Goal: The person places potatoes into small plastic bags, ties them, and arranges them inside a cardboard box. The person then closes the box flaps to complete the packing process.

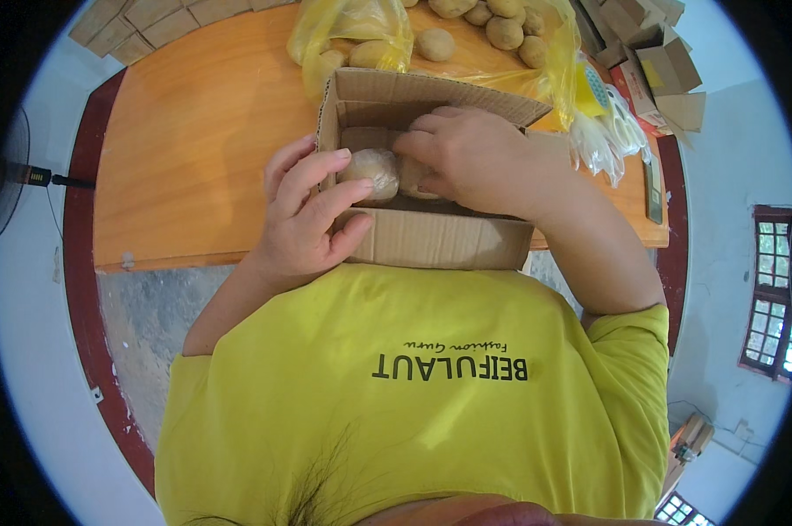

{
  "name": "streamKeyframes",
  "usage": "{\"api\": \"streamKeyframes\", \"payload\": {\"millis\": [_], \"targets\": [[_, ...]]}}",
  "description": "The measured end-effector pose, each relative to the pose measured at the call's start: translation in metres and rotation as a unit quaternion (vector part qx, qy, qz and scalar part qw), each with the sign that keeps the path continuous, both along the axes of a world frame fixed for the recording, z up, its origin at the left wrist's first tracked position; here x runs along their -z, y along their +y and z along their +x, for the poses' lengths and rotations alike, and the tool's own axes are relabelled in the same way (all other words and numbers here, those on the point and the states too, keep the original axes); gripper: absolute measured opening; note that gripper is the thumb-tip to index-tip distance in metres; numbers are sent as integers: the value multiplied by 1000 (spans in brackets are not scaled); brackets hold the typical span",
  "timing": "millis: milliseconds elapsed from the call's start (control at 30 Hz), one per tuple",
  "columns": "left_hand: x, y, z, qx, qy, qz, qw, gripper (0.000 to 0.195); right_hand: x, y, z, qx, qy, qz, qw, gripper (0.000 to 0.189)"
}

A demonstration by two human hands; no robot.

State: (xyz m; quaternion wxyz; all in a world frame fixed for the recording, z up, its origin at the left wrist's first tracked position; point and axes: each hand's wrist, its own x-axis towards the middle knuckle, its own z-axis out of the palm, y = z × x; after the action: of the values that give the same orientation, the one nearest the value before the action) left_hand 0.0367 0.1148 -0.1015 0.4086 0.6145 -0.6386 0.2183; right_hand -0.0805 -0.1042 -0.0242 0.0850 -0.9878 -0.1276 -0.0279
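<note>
An open cardboard box (435, 240) sits at the table's front edge, close against my body. A round, potato-like item in clear plastic film (379, 176) lies in its left part. My left hand (314, 207) straddles the box's left wall, with two fingertips over the wrapped item and the thumb at the near flap. My right hand (465, 154) reaches into the box from the right. Its fingers curl around a second potato (414, 176), mostly hidden beneath them. The right part of the box floor is covered by my hand and wrist.
Beyond the box, several loose potatoes (504, 33) lie on yellow plastic, beside a yellow bag (350, 29) with more inside. Clear plastic bags (596, 148) and white-handled scissors (623, 125) are at the right. Small cartons (666, 66) pile up behind them; others (166, 29) stand far left.
</note>
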Motion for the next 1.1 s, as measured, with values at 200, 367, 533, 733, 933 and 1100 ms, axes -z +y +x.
{"api": "streamKeyframes", "payload": {"millis": [200,367,533,733,933,1100], "targets": [[0,1,0,-5,6,11,1000,54,21,15,12,-27,-42,-11,999,18],[2,0,0,-3,8,2,1000,54,22,16,16,-29,-36,14,999,14],[3,0,1,1,6,3,1000,54,22,16,17,-35,-50,17,998,14],[3,0,0,-2,1,2,1000,54,20,16,17,-37,-41,12,998,16],[2,0,1,-1,-5,3,1000,54,21,16,16,-30,-30,2,999,19],[2,2,0,-8,-7,6,1000,54,6,8,8,-13,-1,44,999,34]]}}
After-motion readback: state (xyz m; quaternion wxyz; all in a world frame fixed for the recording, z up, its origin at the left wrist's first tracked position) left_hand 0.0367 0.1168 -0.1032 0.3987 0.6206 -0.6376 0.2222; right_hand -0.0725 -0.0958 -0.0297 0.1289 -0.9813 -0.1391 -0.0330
